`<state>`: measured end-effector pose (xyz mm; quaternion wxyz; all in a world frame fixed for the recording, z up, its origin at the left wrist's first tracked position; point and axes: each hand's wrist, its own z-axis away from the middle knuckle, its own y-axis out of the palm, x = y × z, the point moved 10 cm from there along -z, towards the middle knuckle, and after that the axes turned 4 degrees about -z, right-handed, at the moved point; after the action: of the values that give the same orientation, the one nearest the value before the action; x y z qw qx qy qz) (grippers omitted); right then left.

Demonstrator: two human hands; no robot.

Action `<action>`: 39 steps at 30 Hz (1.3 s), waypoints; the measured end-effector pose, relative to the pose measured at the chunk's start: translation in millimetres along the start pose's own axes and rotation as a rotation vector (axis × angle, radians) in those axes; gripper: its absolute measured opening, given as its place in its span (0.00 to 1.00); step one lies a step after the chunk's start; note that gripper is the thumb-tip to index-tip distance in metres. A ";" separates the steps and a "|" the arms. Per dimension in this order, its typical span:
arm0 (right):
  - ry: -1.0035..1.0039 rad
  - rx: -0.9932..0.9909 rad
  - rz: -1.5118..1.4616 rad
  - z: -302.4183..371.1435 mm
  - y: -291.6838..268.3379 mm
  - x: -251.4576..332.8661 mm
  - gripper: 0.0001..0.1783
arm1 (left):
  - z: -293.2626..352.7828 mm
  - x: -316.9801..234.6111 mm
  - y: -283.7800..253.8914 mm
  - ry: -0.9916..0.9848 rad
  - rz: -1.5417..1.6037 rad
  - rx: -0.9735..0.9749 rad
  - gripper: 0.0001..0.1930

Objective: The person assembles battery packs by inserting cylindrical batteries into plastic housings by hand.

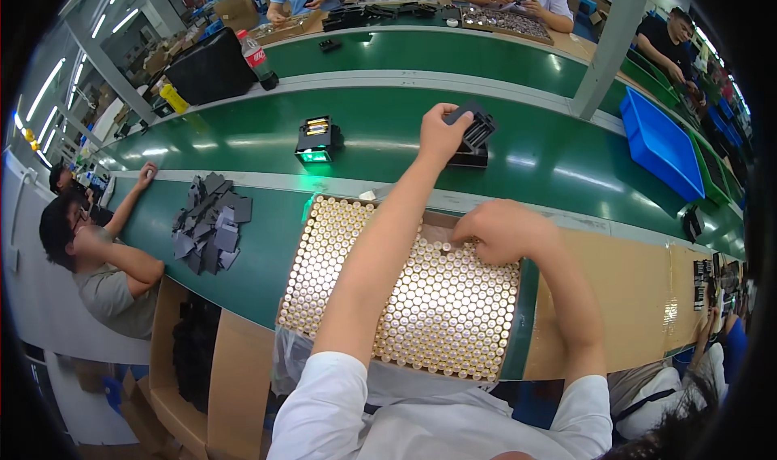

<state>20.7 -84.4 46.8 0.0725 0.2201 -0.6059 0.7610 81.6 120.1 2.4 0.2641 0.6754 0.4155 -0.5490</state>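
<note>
My left hand is stretched over the green belt, gripping a black plastic battery case with slots facing up. Just beneath it, another black case rests on the belt, partly hidden. In front of me a shallow carton holds tightly packed upright batteries with shiny round ends. My right hand is at the carton's far side, its fingers curled down at a gap among the batteries; what they pinch is hidden. Left of the left hand, a black case with batteries inside stands with a green light glowing at its front.
A pile of flat dark grey plastic pieces lies on the left. A blue tray sits at the far right, beside a metal post. A cola bottle stands at the back; co-workers sit opposite and at the left.
</note>
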 end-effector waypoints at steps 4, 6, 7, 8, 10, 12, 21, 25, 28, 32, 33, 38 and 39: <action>0.071 0.024 0.141 -2.7 9.5 -10.5 0.20 | -4.4 18.3 20.9 -0.214 0.486 0.164 0.12; 0.107 0.026 0.180 -1.9 11.1 -14.0 0.19 | -2.0 23.9 33.0 -0.292 0.646 0.231 0.12; 0.109 0.014 0.169 -2.4 7.8 -12.3 0.18 | -1.5 25.6 36.0 -0.307 0.673 0.255 0.13; 0.110 0.004 0.163 -1.6 2.8 -11.7 0.18 | -1.5 26.4 39.5 -0.318 0.704 0.276 0.15; 0.117 -0.019 0.160 0.6 -7.7 -8.8 0.16 | -3.1 23.9 45.3 -0.334 0.771 0.324 0.19; 0.108 -0.024 0.169 6.7 -9.7 -11.2 0.15 | -4.9 23.1 52.6 -0.312 0.746 0.353 0.23; 0.038 -0.027 0.066 2.4 -3.9 -15.3 0.09 | 5.9 34.9 50.7 -0.303 0.644 0.423 0.34; 0.003 -0.037 -0.036 9.9 -7.8 -12.7 0.08 | 7.0 32.8 49.3 -0.331 0.634 0.439 0.34; 0.024 -0.004 -0.026 8.9 -8.4 -13.2 0.10 | 9.0 28.4 51.5 -0.312 0.649 0.435 0.34; 0.015 0.055 -0.028 -5.2 5.1 -18.9 0.14 | 13.2 31.6 50.3 -0.324 0.610 0.427 0.34; -0.006 0.067 -0.031 -5.5 6.4 -17.4 0.14 | 11.9 35.0 48.2 -0.328 0.606 0.403 0.34; -0.250 -0.295 -0.161 37.6 -67.2 -7.1 0.12 | 7.8 19.6 56.7 -0.257 0.642 0.399 0.32; -0.082 -0.376 -0.319 33.6 -82.3 -26.7 0.11 | 7.0 17.1 53.3 -0.231 0.635 0.404 0.31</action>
<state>83.8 -91.3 114.5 0.2065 0.3263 -0.6970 0.6043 124.2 91.5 -21.1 0.3273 0.7425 0.0370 -0.5833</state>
